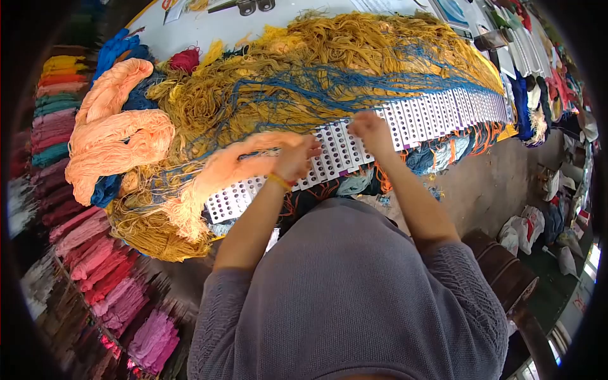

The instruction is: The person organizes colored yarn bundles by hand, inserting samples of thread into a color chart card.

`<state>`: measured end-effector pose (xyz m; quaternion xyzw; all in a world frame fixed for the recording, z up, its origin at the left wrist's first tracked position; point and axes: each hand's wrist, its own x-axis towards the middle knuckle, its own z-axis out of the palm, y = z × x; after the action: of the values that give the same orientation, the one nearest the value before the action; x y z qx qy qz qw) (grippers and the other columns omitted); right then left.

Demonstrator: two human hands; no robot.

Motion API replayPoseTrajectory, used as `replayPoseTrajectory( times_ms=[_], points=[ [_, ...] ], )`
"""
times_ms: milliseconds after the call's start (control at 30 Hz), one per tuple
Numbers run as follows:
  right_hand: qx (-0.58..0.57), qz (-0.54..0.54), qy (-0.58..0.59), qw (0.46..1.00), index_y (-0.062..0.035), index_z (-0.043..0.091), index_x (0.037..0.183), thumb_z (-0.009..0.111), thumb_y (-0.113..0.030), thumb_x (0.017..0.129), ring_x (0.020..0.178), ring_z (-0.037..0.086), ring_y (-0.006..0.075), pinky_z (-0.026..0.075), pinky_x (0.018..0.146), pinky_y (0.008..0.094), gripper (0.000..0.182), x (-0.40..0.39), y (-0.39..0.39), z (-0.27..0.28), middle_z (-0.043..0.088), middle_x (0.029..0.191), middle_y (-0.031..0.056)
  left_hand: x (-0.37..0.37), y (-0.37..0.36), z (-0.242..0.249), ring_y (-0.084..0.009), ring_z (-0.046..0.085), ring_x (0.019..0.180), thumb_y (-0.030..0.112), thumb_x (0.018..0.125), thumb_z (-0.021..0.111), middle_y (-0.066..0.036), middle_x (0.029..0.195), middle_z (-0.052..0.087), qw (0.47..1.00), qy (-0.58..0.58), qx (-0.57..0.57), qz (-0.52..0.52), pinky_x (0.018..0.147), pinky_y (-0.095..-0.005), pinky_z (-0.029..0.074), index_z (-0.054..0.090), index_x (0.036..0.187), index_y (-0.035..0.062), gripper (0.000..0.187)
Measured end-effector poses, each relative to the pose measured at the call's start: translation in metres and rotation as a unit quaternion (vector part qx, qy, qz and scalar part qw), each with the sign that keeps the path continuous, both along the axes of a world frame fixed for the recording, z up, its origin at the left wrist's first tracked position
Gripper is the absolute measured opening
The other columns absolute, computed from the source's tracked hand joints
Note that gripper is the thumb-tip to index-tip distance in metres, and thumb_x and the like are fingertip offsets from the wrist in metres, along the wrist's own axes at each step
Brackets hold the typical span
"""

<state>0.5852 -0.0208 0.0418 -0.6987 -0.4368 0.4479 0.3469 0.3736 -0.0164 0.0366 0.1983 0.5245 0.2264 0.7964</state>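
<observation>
My left hand [295, 159], with a yellow band at the wrist, is closed around the end of a peach yarn hank [237, 159]. The hank trails left across the yarn pile. Just to the right, my right hand [372, 132] has its fingers curled together above a row of white perforated cards [418, 119]; whatever is between them is too small to make out. The cards hold dark round holes, with orange, dark and pale blue threads hanging below their near edge. Behind both hands spreads a heap of mustard yarn [342, 47], crossed by loose blue strands [304, 85].
A second thick peach skein [120, 142] lies at the left end of the table, near a crimson yarn ball [185, 60]. Dark-handled scissors [247, 6] lie at the back. Coloured hanks [95, 253] hang at left. A brown stool [503, 269] stands at right.
</observation>
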Motion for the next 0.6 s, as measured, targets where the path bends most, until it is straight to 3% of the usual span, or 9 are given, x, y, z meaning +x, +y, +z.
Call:
replayPoseTrajectory(
  times_ms=[33,100,133,300,400,467,600],
  points=[
    [0.016,0.026,0.038,0.999,-0.0052,0.058,0.085,0.056,-0.019,0.076,0.066,0.062,0.0175,0.047,0.058,0.0301,0.017,-0.008,-0.003,-0.021,0.063,0.07,0.0089,0.016,0.001,-0.001,-0.0168,0.058,0.086,0.025,0.086,0.048,-0.009,0.096,0.059,0.998,0.052,0.014,-0.035,0.047,-0.0232,0.039,0.052,0.098,0.0029,0.025],
    [0.027,0.099,-0.061,0.993,-0.0049,0.058,0.083,0.055,-0.021,0.077,0.063,0.061,0.023,0.047,0.056,0.0331,0.017,-0.02,-0.003,-0.012,0.062,0.069,0.0104,0.024,0.005,-0.006,-0.0139,0.059,0.07,0.03,0.083,0.054,-0.008,0.09,0.06,0.994,0.092,0.048,-0.04,0.045,-0.0238,0.038,0.055,0.098,0.0014,0.033],
    [0.024,0.111,-0.093,0.989,-0.0059,0.058,0.081,0.054,-0.021,0.077,0.061,0.059,0.0275,0.046,0.055,0.0358,0.016,-0.023,-0.002,-0.013,0.06,0.067,0.011,0.026,0.007,-0.007,-0.0149,0.06,0.071,0.025,0.082,0.054,-0.008,0.084,0.06,0.997,0.073,0.037,-0.017,0.047,-0.0222,0.04,0.056,0.094,0.0003,0.027],
    [0.019,0.144,-0.153,0.978,-0.0096,0.058,0.079,0.053,-0.022,0.077,0.062,0.058,0.0288,0.045,0.055,0.0377,0.013,-0.028,0.001,-0.018,0.059,0.066,0.0096,0.035,0.01,-0.016,-0.0134,0.058,0.059,0.015,0.079,0.055,-0.009,0.078,0.061,0.995,0.076,0.059,0.019,0.044,-0.0213,0.038,0.055,0.097,-0.0012,0.024],
    [0.036,0.154,-0.167,0.973,-0.0101,0.058,0.078,0.054,-0.023,0.076,0.063,0.058,0.0291,0.045,0.054,0.0379,0.013,-0.032,0.001,-0.019,0.059,0.069,0.0087,0.039,0.014,-0.005,-0.0121,0.055,0.051,0.013,0.075,0.056,-0.009,0.067,0.061,0.987,0.123,0.104,-0.013,0.04,-0.0223,0.036,0.059,0.085,-0.0033,0.019],
    [0.055,0.161,-0.197,0.966,-0.0066,0.057,0.078,0.055,-0.019,0.076,0.059,0.057,0.0251,0.044,0.053,0.0344,0.012,-0.034,0.0,-0.016,0.059,0.07,0.0088,0.041,0.018,-0.002,-0.0117,0.052,0.044,0.014,0.072,0.057,-0.007,0.057,0.059,0.974,0.2,0.077,-0.074,0.037,-0.0234,0.035,0.06,0.068,-0.0037,0.018],
    [0.066,0.167,-0.202,0.963,-0.0071,0.058,0.078,0.056,-0.019,0.075,0.06,0.057,0.0248,0.045,0.054,0.0345,0.012,-0.035,0.0,-0.017,0.059,0.073,0.0082,0.041,0.016,-0.021,-0.0121,0.05,0.041,0.017,0.07,0.06,-0.007,0.054,0.058,0.97,0.211,0.106,-0.06,0.036,-0.0247,0.034,0.057,0.055,-0.002,0.024]
  ],
)
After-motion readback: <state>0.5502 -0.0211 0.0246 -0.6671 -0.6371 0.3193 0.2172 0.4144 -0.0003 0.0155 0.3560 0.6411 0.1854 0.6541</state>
